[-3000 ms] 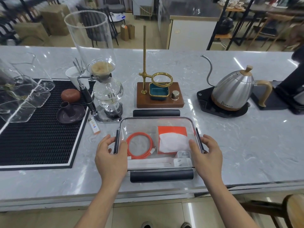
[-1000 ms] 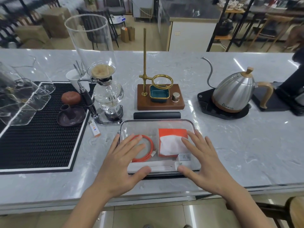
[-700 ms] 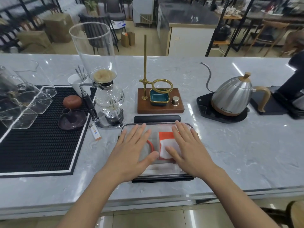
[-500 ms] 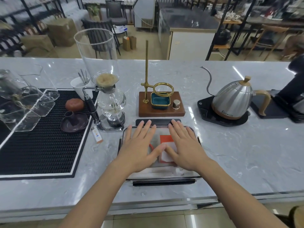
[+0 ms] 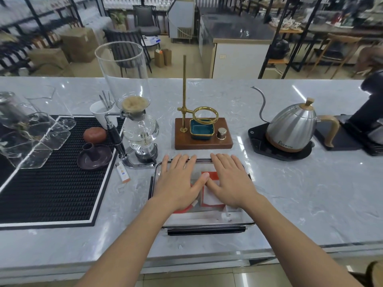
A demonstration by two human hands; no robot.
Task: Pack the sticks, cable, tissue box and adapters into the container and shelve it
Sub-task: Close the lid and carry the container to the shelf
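**Pressing both palms on the box lid**

Pressing flat on the clear lid point(image 5: 207, 219) of the container point(image 5: 238, 222), the left hand point(image 5: 178, 183) and right hand point(image 5: 230, 181) lie side by side, fingers spread and pointing to 12 o'clock. Neither grip is closed on anything; both palms rest open on the lid, thumbs almost meeting at the middle. The container sits on the marble bench point(image 5: 300, 193), near its front edge, with a black latch bar point(image 5: 206, 231) along its 6 o'clock side. Through the lid show the orange-and-white tissue box point(image 5: 211, 198) between the hands, a bit of the orange cable point(image 5: 182, 210) under the left wrist, pale sticks point(image 5: 196, 216) along the near wall and white adapters point(image 5: 232, 210) at 5 o'clock. From the container, a wooden stand point(image 5: 203, 139) is at 12 o'clock, a kettle point(image 5: 292, 129) at 2 o'clock, a glass coffee maker point(image 5: 138, 129) at 10 o'clock, and a small lighter point(image 5: 122, 172) at 9 o'clock.
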